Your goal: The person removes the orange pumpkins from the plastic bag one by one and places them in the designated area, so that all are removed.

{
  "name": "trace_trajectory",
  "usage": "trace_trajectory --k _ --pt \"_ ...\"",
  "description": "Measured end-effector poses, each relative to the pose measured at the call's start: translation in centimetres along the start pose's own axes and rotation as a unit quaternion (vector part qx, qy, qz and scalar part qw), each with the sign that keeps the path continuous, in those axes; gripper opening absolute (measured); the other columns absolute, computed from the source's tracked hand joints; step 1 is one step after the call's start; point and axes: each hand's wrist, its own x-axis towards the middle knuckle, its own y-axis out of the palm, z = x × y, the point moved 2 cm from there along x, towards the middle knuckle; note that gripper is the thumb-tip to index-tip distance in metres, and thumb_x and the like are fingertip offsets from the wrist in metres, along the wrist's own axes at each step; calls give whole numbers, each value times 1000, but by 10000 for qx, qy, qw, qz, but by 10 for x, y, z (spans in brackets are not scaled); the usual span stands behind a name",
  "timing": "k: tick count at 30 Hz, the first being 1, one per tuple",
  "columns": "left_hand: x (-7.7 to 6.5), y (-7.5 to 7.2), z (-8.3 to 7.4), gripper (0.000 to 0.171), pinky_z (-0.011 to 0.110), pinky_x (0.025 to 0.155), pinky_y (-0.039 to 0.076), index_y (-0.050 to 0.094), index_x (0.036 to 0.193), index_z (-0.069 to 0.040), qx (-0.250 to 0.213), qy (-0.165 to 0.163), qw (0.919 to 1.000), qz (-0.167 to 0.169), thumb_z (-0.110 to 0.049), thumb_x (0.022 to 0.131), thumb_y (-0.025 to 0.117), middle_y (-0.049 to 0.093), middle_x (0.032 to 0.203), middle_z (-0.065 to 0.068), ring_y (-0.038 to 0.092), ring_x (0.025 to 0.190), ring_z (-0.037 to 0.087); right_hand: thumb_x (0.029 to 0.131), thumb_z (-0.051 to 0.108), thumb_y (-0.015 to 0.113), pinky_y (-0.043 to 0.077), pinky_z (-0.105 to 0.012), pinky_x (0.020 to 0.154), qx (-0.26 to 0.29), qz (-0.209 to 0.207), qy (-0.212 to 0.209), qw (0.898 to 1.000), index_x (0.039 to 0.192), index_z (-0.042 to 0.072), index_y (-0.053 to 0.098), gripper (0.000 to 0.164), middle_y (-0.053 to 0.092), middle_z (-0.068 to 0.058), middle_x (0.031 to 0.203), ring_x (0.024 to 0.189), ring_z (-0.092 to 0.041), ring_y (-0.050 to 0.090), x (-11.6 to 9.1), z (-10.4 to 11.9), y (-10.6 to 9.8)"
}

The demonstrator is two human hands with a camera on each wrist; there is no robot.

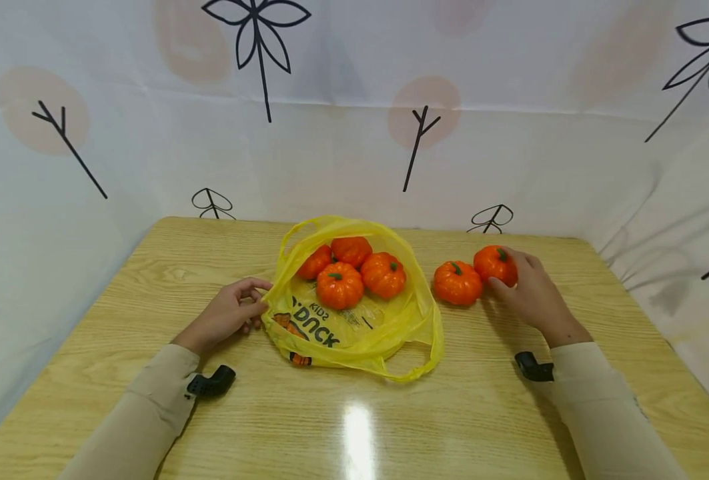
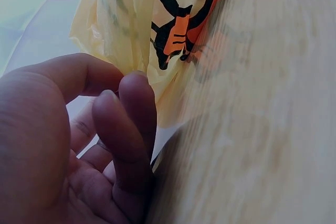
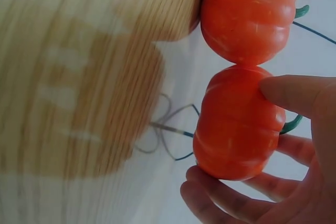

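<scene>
A yellow plastic bag (image 1: 414, 333) lies on the table with its mouth spread wide. Inside it sit several small orange pumpkins (image 1: 339, 285) with green stems. My left hand (image 1: 225, 312) pinches the bag's left rim between thumb and fingertips; the left wrist view shows the yellow plastic (image 2: 123, 30) at the fingertips. To the right of the bag, my right hand (image 1: 531, 290) holds a pumpkin (image 1: 494, 265), thumb on one side and fingers around the other. In the right wrist view that pumpkin (image 3: 236, 124) touches a second one (image 3: 249, 17), which stands between it and the bag.
The wooden table (image 1: 258, 427) reaches back to a white cloth backdrop (image 1: 330, 167) with plant drawings. Cloth also hangs along the left and right sides. A dark wrist device (image 1: 211, 382) sits at the left sleeve, another (image 1: 534, 367) at the right.
</scene>
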Motion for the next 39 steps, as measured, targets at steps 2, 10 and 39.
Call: trace_trajectory --k 2,10,39 --pt "0 0 0 40 30 55 51 52 135 -6 3 -10 10000 -6 -17 98 63 55 94 12 61 67 18 100 30 59 31 -75 104 8 31 4 10000 157 0 21 75 24 -41 150 132 -60 34 0 -1 0" --pt "0 1 -1 40 30 55 51 53 135 -7 21 -40 10000 -13 -18 99 63 56 95 12 61 68 18 101 35 58 31 -76 104 -7 132 0 9999 157 1 21 76 24 -41 150 131 -61 35 2 -7 3" --pt "-1 1 -1 40 30 55 51 53 135 -7 -30 -35 10000 -16 -19 98 63 55 95 11 60 67 18 103 39 54 32 -75 103 -36 405 -57 9992 157 -2 19 76 21 -42 150 130 -61 35 3 -9 6"
